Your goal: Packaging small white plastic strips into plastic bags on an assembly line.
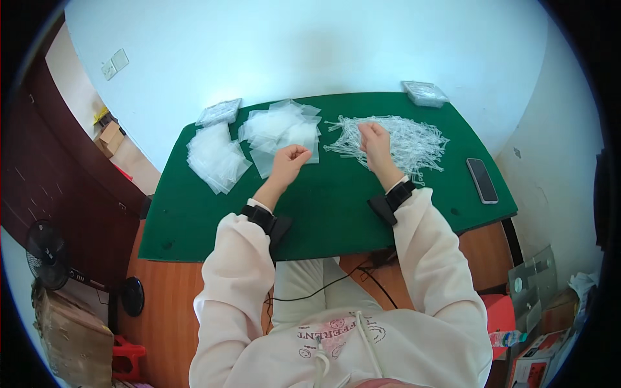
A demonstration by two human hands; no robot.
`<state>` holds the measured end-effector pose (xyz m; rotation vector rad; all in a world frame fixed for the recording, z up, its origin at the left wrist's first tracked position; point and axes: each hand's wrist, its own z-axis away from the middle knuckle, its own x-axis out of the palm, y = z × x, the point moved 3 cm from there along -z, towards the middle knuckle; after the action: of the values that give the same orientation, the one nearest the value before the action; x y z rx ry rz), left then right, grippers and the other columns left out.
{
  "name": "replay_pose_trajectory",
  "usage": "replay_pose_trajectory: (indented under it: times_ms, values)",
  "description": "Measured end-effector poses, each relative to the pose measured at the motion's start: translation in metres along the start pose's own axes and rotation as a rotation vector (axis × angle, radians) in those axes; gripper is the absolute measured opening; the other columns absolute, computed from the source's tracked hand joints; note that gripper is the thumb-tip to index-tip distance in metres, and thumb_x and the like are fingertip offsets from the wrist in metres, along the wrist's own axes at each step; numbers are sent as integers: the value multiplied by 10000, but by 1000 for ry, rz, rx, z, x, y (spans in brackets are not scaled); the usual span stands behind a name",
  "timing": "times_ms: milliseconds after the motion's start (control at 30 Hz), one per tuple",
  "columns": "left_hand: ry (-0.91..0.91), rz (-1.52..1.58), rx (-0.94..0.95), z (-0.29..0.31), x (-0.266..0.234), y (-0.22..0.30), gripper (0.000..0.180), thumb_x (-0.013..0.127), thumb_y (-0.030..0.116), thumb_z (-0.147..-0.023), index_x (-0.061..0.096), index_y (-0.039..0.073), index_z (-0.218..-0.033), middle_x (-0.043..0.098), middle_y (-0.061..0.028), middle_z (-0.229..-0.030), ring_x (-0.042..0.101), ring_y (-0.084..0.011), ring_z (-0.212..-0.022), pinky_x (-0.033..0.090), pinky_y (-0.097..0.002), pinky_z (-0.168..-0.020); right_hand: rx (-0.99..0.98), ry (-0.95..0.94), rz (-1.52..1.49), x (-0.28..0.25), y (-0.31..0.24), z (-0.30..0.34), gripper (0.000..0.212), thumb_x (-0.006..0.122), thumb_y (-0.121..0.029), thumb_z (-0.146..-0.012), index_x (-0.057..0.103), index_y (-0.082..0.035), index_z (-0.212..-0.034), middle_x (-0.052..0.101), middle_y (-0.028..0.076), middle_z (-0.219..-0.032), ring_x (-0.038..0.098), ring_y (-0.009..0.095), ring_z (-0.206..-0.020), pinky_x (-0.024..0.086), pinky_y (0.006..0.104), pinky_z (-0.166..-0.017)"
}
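Note:
My left hand point(289, 165) is closed in a pinch at the near edge of a loose stack of clear plastic bags point(282, 123). Whatever its fingertips may hold is too small or too transparent to make out. Fingers curled together, my right hand point(376, 143) hovers over the left part of a heap of thin clear plastic pieces point(414, 139) with small looped ends. Its grip hides anything between the fingers. A second fan of frosted clear bags point(217, 158) lies farther left. Both wrists wear black strapped devices.
Packed clear bundles sit at the table's back left point(218, 112) and back right point(425, 94). A phone point(482, 181) lies near the right edge of the green table point(323, 226). A fan point(48, 255) and a cardboard box point(74, 333) stand left; cables hang below.

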<state>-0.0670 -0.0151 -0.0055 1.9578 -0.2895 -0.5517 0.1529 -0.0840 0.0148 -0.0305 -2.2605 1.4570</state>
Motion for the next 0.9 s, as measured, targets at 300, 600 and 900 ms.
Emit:
replay_pose_trajectory:
  times_ms: [300, 600, 900]
  values:
    - [-39, -788, 670, 6, 12, 9, 96, 604, 154, -735, 572, 63, -741, 554, -59, -645, 535, -228, -529, 415, -334, -484, -733, -195, 1275, -7, -2, -11, 82, 613, -118, -721, 551, -86, -679, 511, 48, -609, 506, 237, -614, 398, 330, -541]
    - [-282, -1031, 846, 3, 26, 15, 82, 577, 172, -736, 565, 91, -725, 560, -60, -656, 557, -272, -584, 430, -361, -499, -597, -400, 1572, -11, 25, -13, 66, 601, -153, -709, 601, -105, -664, 553, 43, -785, 498, 236, -883, 397, 369, -735]
    - [200, -371, 242, -18, 20, 8, 81, 604, 141, -741, 599, 69, -777, 551, -60, -628, 526, -194, -538, 411, -306, -497, -573, -277, 1591, -15, 29, -8, 19, 583, -110, -692, 595, -103, -679, 541, 39, -732, 509, 244, -788, 400, 369, -697]
